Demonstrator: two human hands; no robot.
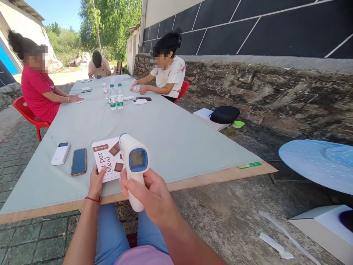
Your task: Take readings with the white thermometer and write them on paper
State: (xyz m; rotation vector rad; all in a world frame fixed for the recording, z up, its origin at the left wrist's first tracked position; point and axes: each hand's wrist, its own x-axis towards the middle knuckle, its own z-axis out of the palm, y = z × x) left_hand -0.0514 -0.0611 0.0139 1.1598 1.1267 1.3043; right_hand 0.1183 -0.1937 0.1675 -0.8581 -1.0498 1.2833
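My right hand [149, 193] is wrapped round the handle of a white infrared thermometer [138, 145]. Its blue-rimmed screen faces me and looks dark grey, with no reading I can make out. My left hand [96, 182] grips the lower left corner of a white box [107, 147] printed "NutriMotion" and "Meal" with chocolate pictures. The box is tilted up over the table's near edge, and the thermometer hides part of its right side. Left of the box, a phone with a dark screen [79, 162] and a white power bank [60, 153] lie on the tablecloth.
A long table with a pale grey cloth [193, 147] stretches away. Two green-capped water bottles [113, 97] stand mid-table. People sit at the left [38, 88], right [169, 73] and far end [98, 66]. A blue round tabletop [320, 163] and a white box [328, 228] are at my right.
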